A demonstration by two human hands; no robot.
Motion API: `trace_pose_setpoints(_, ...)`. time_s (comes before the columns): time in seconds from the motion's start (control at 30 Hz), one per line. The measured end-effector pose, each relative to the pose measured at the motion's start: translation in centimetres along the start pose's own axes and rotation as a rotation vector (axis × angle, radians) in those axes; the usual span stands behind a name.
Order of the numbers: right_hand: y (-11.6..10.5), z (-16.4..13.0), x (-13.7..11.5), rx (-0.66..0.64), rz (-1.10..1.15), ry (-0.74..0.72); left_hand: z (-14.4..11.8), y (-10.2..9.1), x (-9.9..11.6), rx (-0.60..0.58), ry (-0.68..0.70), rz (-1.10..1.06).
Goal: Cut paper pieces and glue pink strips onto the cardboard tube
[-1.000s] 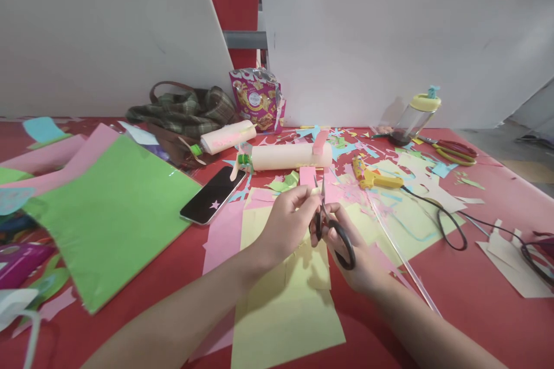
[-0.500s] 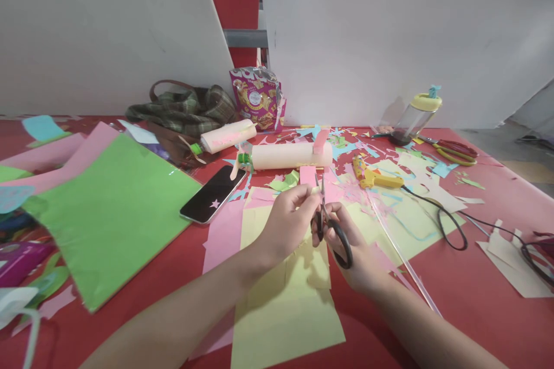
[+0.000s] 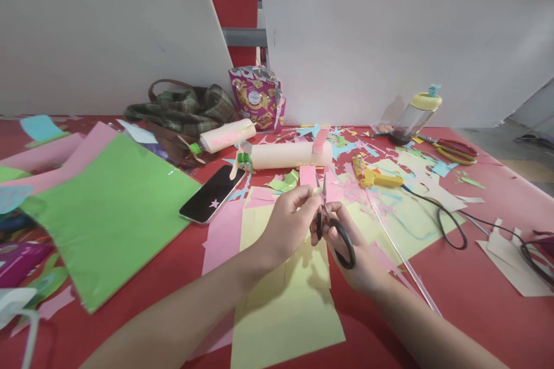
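My right hand [image 3: 350,248] is wrapped round the black handles of a pair of scissors [image 3: 345,240], whose blades point away from me and stand slightly apart. My left hand [image 3: 289,219] pinches a small pale-yellow piece of paper [image 3: 317,191], which sits between the blades. Most of that piece is hidden by my fingers. Below both hands lie yellow paper sheets [image 3: 289,323] on top of a pink sheet [image 3: 220,248]. Just beyond the blades, a paper-wrapped bottle [image 3: 281,156] with a green cap lies on its side.
Left are a large green sheet [image 3: 116,213] and a phone [image 3: 212,195] with a pink star on it. A yellow glue gun [image 3: 381,179] with a black cord lies right. Behind stand a purple snack bag [image 3: 256,98] and a clear jar [image 3: 413,118]. Paper scraps cover the middle.
The scissor blades have spread a little wider, and the right handle loop has swung slightly outward. My left hand keeps its place.
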State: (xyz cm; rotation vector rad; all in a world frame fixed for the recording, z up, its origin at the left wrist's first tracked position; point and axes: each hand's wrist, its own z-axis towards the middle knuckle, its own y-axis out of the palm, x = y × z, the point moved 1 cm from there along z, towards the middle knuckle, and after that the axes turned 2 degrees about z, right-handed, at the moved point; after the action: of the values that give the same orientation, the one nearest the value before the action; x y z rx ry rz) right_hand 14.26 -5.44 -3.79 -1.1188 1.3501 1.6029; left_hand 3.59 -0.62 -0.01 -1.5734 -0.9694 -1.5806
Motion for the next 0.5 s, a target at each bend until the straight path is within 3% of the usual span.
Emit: trace_pose_setpoints(0.5,-0.2,-0.18,0.01,0.027,-0.022,0.036,-0.2,0.02,0.72,0.042,0.007,0.11)
